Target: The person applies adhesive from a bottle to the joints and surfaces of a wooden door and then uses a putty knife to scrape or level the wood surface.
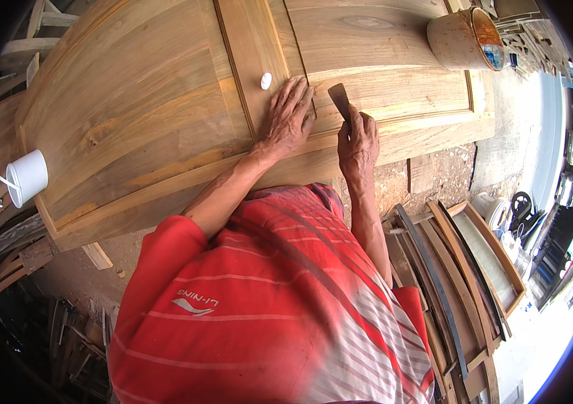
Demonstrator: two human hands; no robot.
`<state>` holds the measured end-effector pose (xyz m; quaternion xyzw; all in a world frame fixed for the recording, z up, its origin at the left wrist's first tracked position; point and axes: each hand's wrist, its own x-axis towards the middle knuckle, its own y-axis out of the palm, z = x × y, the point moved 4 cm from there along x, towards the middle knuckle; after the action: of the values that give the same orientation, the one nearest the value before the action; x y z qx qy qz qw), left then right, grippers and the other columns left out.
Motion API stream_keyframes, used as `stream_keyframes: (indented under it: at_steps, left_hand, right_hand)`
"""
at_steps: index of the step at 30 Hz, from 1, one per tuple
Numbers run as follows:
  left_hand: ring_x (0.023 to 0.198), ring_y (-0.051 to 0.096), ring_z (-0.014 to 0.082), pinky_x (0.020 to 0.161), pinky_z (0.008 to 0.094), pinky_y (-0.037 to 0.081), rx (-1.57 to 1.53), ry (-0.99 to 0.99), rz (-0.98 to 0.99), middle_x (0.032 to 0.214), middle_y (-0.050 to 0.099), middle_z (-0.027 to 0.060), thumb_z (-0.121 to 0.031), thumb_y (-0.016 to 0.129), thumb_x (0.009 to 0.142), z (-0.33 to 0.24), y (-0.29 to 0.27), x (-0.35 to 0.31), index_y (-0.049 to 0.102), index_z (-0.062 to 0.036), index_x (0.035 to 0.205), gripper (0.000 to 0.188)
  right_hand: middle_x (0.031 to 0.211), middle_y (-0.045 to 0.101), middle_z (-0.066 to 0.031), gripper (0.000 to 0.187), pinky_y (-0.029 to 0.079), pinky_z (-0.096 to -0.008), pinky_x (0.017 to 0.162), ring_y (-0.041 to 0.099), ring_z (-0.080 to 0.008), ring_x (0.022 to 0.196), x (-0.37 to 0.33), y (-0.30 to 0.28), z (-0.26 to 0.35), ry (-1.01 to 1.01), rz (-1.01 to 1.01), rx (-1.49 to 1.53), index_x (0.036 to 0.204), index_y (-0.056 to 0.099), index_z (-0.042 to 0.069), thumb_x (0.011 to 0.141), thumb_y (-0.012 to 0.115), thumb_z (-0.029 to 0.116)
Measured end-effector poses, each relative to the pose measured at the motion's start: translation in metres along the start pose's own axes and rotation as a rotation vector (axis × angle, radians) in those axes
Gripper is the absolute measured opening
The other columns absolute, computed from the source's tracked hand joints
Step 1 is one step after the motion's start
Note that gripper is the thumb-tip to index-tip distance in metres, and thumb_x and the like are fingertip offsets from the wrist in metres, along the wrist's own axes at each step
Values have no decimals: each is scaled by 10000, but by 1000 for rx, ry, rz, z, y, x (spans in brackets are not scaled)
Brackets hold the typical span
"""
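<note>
A wooden door panel (145,101) with raised mouldings lies flat before me. My left hand (290,116) rests on its middle rail, fingers stretched out over the wood next to a moulding. In my right hand (359,143) is a putty knife (339,99), held upright between thumb and fingers; its dark flat blade points away from me and its handle is hidden in the grip. A small white round object (266,81) lies on the rail just beyond my left hand.
A white tub (29,174) with a stick in it stands at the door's left end. At the far right, a stained bucket (454,39) sits on the panel. Long wooden strips (448,269) and a frame (502,256) are stacked at my right. Scrap wood (74,337) lies at the lower left.
</note>
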<state>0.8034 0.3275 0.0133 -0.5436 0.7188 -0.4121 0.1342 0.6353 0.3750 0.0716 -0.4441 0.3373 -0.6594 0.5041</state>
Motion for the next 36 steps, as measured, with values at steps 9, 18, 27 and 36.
stream_keyframes:
  at_steps: [9,18,27,36]
  left_hand:
    - [1531,312,431,1233,597,269,84,113,84,1639,376,205,-245,720,922,-4,3,-2,568,-157,1495,600]
    - [1532,318,420,1242,596,268,118,136,135,1638,378,199,-253,694,941,-8,1,0,612,-168,1456,528]
    - [1511,357,420,1212,584,323,27,118,51,1616,420,182,-200,710,913,-4,-1,-4,617,-164,1451,547]
    - [1530,321,429,1241,577,297,147,127,162,1661,355,169,-276,707,946,-15,0,-12,582,-216,1495,566]
  right_hand:
    - [1102,666,-218,352,545,-473,848,667,-383,973,-57,-30,-30,303,143,150,1287,661,-29,952,660,78]
    - [1138,676,-224,365,570,-431,855,704,-361,986,-58,-20,-39,233,148,179,1317,660,-23,968,673,85]
    - [1192,673,-216,350,529,-479,950,644,-407,1106,-23,-34,-68,55,329,148,1335,659,12,989,630,62]
    - [1184,670,-187,383,522,-473,947,628,-399,1097,3,-24,-80,-141,437,184,1322,682,23,942,634,18]
